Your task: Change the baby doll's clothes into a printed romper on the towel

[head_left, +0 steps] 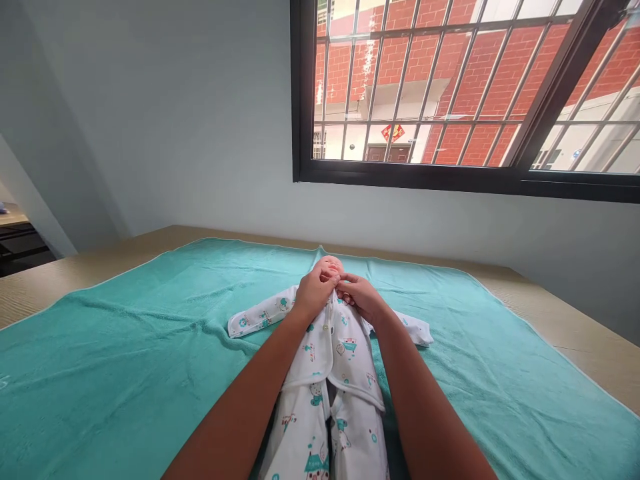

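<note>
A baby doll (pixel 331 262) lies on its back on a teal blanket (pixel 165 327), its head toward the wall. It is dressed in a white printed jacket (pixel 345 347) with sleeves spread to both sides, and matching white trousers (pixel 305 427). Just below the doll's chin, my left hand (pixel 317 288) pinches the jacket's collar. Close against it, my right hand (pixel 363 295) has its fingers closed on the other side of the same collar. My fingers partly hide the neckline and the top fastening. A small round fastener shows lower on the jacket front.
The blanket covers most of a wooden table (pixel 565 313), whose far edge meets a grey wall (pixel 215 133). Above it is a dark-framed window (pixel 400 175) with metal bars outside. Part of another table (pixel 13 215) shows at the far left.
</note>
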A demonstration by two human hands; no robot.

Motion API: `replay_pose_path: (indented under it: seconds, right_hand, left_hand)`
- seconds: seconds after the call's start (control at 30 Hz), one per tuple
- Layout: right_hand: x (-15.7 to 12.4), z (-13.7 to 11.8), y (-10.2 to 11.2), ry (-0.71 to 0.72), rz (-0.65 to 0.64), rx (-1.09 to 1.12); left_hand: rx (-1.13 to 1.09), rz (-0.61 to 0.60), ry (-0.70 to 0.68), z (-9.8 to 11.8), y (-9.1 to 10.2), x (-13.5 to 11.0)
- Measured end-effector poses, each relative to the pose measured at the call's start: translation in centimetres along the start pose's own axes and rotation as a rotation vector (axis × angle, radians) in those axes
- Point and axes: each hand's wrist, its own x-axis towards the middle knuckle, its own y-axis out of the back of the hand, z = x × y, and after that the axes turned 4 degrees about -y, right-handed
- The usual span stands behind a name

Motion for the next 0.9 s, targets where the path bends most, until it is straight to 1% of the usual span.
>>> replay_pose_path:
  seconds: [0.23, 0.47, 0.7, 0.8, 0.9]
  right_hand:
    - [-0.1, 0.0, 0.1, 0.0, -0.012, 0.032]
    - [-0.3, -0.1, -0.1, 0.025, 0.005, 0.04]
    - [-0.7, -0.2, -0.3, 0.058, 0.02, -0.073]
    - [-0.7, -0.6, -0.2, 0.075, 0.012, -0.152]
    - [-0.8, -1.1, -0.1, 0.091, 0.032, -0.264]
  left_hand:
    - [-0.043, 0.0, 0.045, -0.3, 0.2, 0.2]
    - [-0.197, -0.044, 0.122, -0.3, 0.5, 0.0]
    - [-0.272, -0.094, 0.192, 0.0, 1.2, 0.3]
    - [-0.286, -0.12, 0.216, 0.5, 1.5, 0.3]
    - [-0.291, -0.128, 0.24, 1.1, 1.8, 0.1]
